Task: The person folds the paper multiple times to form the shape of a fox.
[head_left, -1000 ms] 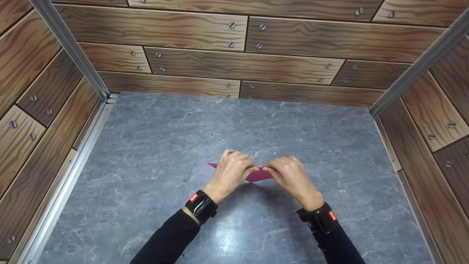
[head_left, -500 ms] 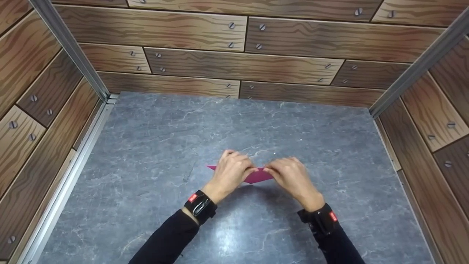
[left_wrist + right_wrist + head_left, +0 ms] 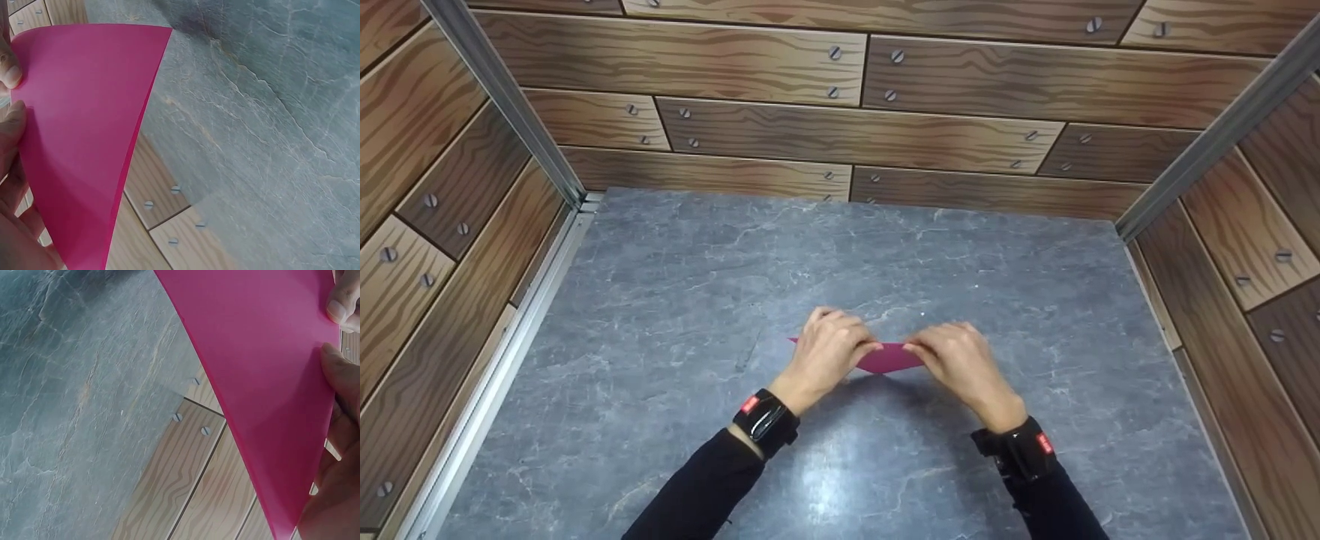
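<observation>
A magenta sheet of paper [image 3: 885,358], folded into a triangle with its point downward, is held between both hands above the grey surface. My left hand [image 3: 826,349] pinches its upper edge left of the middle, and a thin corner sticks out beyond that hand. On the other side, my right hand [image 3: 956,358] pinches the same edge between thumb and fingers. In the left wrist view the paper [image 3: 84,112] shows a smooth, slightly bowed face with doubled layers along its side edge. From the right wrist, the paper [image 3: 264,371] narrows to a corner near the palm.
A grey marbled tabletop [image 3: 697,262] lies under the hands. Wood-patterned panels [image 3: 750,127] stand at the back and on both sides, with metal rails [image 3: 502,97] at the corners. Both wrists wear black straps [image 3: 767,424].
The hands have drawn slightly apart along the paper's edge, the left one shifting a little left. Less of the paper's left corner sticks out, and its lower point sits slightly farther right.
</observation>
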The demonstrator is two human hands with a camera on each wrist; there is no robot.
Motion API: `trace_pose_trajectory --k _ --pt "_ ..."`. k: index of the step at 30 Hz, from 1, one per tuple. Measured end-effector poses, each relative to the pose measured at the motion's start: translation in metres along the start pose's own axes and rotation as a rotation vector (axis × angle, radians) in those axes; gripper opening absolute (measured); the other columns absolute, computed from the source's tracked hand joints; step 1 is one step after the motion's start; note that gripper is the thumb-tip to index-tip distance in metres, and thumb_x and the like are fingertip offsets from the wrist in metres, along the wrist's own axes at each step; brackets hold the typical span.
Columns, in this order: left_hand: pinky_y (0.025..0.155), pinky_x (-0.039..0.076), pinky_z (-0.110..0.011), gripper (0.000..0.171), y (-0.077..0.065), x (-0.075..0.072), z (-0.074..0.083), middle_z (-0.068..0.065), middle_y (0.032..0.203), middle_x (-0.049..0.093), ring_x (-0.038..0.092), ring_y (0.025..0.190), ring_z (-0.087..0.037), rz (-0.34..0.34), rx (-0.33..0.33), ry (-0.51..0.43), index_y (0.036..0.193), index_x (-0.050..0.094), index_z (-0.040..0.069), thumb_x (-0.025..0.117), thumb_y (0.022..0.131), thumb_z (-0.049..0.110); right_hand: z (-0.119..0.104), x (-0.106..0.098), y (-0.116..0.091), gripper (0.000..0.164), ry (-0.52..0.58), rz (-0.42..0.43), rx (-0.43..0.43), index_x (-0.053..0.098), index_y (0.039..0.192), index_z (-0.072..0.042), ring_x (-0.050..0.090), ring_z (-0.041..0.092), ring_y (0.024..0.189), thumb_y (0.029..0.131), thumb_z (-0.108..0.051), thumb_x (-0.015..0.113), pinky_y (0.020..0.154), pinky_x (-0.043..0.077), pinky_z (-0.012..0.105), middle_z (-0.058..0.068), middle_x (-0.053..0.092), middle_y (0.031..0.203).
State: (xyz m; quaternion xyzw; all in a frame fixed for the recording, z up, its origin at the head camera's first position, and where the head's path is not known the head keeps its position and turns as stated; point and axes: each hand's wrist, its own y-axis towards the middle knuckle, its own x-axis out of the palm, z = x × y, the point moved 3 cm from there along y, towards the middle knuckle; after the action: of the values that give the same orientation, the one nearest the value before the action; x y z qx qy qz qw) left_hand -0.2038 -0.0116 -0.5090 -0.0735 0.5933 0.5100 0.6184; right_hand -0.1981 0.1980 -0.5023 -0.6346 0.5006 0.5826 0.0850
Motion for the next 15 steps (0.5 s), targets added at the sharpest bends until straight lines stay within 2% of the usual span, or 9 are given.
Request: trace_pose_trajectory --k 7,11,15 --pt "0.096 0.052 -0.041 0.016 -0.002 -0.003 -0.005 0.005 0.085 0.076 0.071 0.083 -0.014 -0.031 -0.023 -0.011 0.090 0.081 0.018 0.079 0.090 0.033 0.001 -0.002 0.001 0.007 -0.016 -0.032 0.029 0.079 0.092 -0.012 0.073 0.020 0.078 0.087 -0.016 0.083 0.079 0.055 0.042 0.002 0.078 0.087" --pt "0.095 0.052 -0.041 0.015 -0.004 -0.006 -0.010 0.006 0.084 0.076 0.071 0.082 -0.014 -0.023 -0.047 -0.019 0.089 0.081 0.017 0.080 0.088 0.033 0.002 -0.004 0.001 0.008 -0.029 -0.046 0.055 0.079 0.093 -0.012 0.073 0.022 0.079 0.087 -0.016 0.083 0.079 0.055 0.042 0.003 0.078 0.088" --pt "0.094 0.052 -0.041 0.016 -0.006 -0.007 -0.012 0.005 0.083 0.076 0.071 0.081 -0.014 -0.021 -0.038 -0.023 0.088 0.081 0.017 0.080 0.088 0.033 0.002 -0.004 0.001 0.008 -0.028 -0.056 0.058 0.079 0.093 -0.012 0.073 0.022 0.080 0.088 -0.017 0.082 0.078 0.055 0.042 0.003 0.078 0.088"
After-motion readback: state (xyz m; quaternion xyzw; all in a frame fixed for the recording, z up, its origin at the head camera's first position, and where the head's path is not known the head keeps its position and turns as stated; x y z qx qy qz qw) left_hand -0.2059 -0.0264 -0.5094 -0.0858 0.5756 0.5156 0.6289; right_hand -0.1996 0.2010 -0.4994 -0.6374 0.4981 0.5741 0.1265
